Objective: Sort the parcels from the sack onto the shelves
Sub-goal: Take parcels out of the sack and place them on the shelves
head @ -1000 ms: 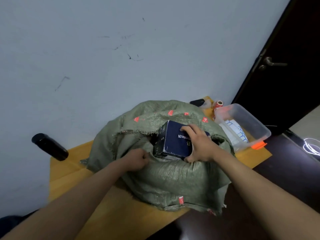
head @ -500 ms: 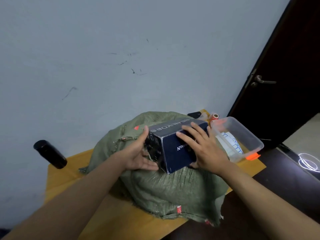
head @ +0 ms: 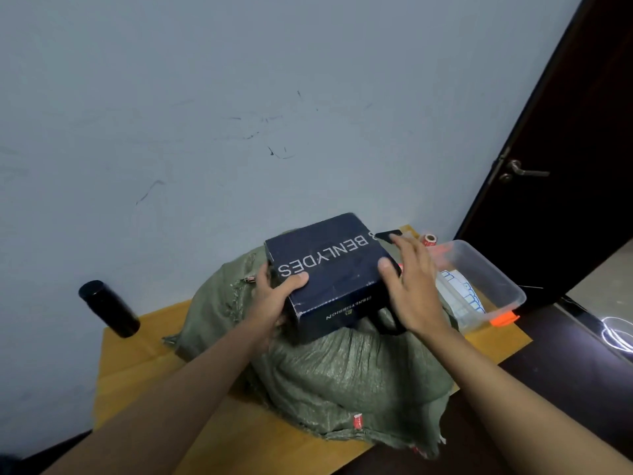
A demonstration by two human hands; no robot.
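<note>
change: box is now clear of the sack mouth and turned printed lid up; half a second back it was tilted on edge, the left hand flat on its end.
sack (head: 342, 368): green woven, slumped on the wooden bench (head: 137, 351), near edge overhanging. Mouth collapsed under the box, so what is left inside can't be seen.
left hand (head: 270, 303): thumb on the lid, fingers curled under the near-left corner, gripping the box.
right hand (head: 411, 286): fingers straight, palm against the right side, thumb on the lid edge. Pressing, not wrapped.
navy box (head: 329, 269): held between both hands, just above the sack, tilted.
risk 1: right side held by friction only; ease the squeeze and that end likely drops onto the sack or off the bench.
risk 2: swinging right could clip the clear plastic bin (head: 479, 279), just beside the right hand.
risk 3: black flask (head: 109, 308) on the left leans at the wall; an elbow knock may roll it.
shelves: not in view.
</note>
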